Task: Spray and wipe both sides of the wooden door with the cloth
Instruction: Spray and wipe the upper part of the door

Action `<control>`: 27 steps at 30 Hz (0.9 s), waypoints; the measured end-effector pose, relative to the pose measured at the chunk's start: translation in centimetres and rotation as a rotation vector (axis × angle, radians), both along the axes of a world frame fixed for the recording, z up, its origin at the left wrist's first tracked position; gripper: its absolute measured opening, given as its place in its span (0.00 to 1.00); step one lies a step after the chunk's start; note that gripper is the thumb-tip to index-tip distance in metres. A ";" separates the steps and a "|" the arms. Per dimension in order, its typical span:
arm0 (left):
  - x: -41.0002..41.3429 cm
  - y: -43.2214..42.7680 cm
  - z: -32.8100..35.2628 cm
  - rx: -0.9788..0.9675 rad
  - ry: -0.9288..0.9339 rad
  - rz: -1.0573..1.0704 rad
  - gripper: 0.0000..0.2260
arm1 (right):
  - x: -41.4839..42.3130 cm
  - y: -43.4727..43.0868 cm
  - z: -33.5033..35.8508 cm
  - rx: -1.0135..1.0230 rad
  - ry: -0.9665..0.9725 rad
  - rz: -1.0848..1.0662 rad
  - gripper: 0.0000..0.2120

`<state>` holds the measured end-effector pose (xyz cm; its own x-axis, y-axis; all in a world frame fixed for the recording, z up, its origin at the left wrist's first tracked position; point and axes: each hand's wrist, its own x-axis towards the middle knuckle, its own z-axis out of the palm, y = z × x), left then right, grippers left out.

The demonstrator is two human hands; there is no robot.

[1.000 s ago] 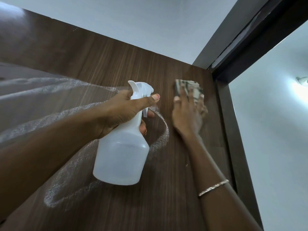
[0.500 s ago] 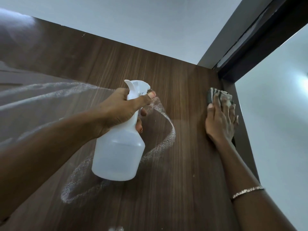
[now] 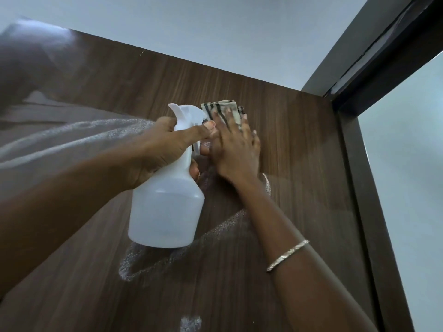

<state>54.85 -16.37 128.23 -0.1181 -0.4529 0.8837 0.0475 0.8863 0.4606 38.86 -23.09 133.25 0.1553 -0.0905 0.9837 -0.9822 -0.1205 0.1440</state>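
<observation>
Currently gripping the spray bottle (image 3: 167, 212) in the left hand (image 3: 163, 149), centre frame; pressing the cloth (image 3: 230, 109) on the door (image 3: 299, 152) with the flat right hand (image 3: 236, 152).

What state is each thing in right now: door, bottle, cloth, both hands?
Wooden door: white spray streaks across its left and lower parts, unwiped.
Spray bottle: upright, held off the door by its neck.
Cloth: folded, pressed flat against the door near its top.
Left hand: grips the bottle's neck.
Right hand: fingers straight, presses the cloth to the door.
</observation>
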 end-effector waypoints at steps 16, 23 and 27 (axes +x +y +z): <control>4.7 -1.7 0.9 -0.061 -0.094 0.090 0.17 | -5.2 0.4 1.0 -0.196 -0.529 -0.034 0.27; 6.9 -1.4 0.9 -0.066 -0.052 0.043 0.19 | 2.1 -0.2 1.3 -0.105 -0.042 -0.069 0.26; 9.4 -1.2 0.9 -0.054 -0.075 0.051 0.19 | -3.1 0.4 1.9 -0.212 -0.321 -0.131 0.27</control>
